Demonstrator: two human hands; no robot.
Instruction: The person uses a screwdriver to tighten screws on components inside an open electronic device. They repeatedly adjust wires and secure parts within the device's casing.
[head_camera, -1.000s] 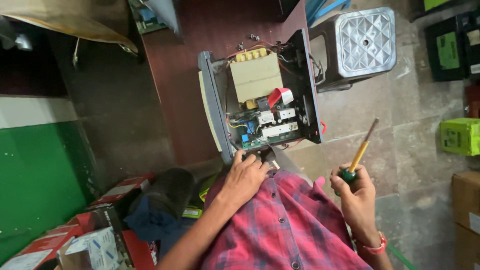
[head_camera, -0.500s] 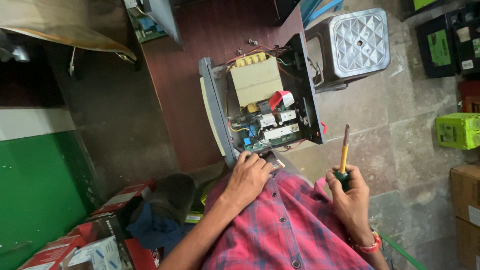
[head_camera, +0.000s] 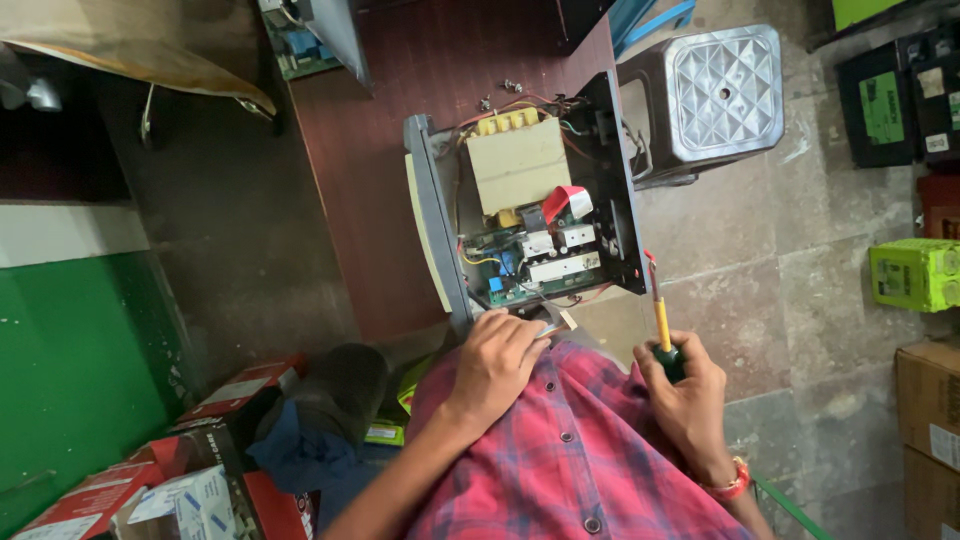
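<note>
The left hand (head_camera: 495, 362), fingers curled, rests on the near edge of the opened inverter chassis (head_camera: 525, 205) at frame centre. The right hand (head_camera: 690, 395) has its fingers wrapped around a yellow-shafted screwdriver (head_camera: 662, 325), lower right of the chassis.

- Hands: two. Left hand (head_camera: 497, 360) at the near edge of the open unit; right hand (head_camera: 683, 395) gripping the tool.
- Screwdriver (head_camera: 664, 335): one, yellow shaft, dark green handle.
- Opened electronics chassis (head_camera: 530, 205): one, on the dark red worktop (head_camera: 370, 200).
- Beige transformer block (head_camera: 518, 165) inside it: one.
- Green circuit board (head_camera: 530, 265) inside it: one.
- Loose screws (head_camera: 500, 95) on worktop beyond chassis: about three, small, count unsure.
- Grey plastic stool (head_camera: 722, 90): one.
- Lime-green battery (head_camera: 915, 275) on floor: one.
- Red-and-white cartons (head_camera: 190, 470), lower left: at least three.
</note>
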